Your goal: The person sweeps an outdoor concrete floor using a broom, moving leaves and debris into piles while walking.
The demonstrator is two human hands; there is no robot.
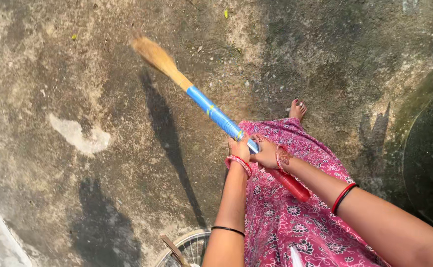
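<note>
A broom point(211, 110) with a blue-wrapped handle, a red end and straw-coloured bristles point(154, 54) slants from the lower middle up to the upper left, over rough concrete ground. My left hand point(240, 148) grips the handle where the blue part ends. My right hand point(267, 154) holds it right beside, a little closer to the red end point(290, 184). Both wrists wear red bangles. The bristles are blurred.
My pink patterned garment point(295, 217) and a bare foot point(297, 110) show below the hands. A bicycle wheel point(187, 245) sits at the bottom edge. A dark round cover point(427, 163) lies at the right. A pale patch point(80, 136) marks the ground at left.
</note>
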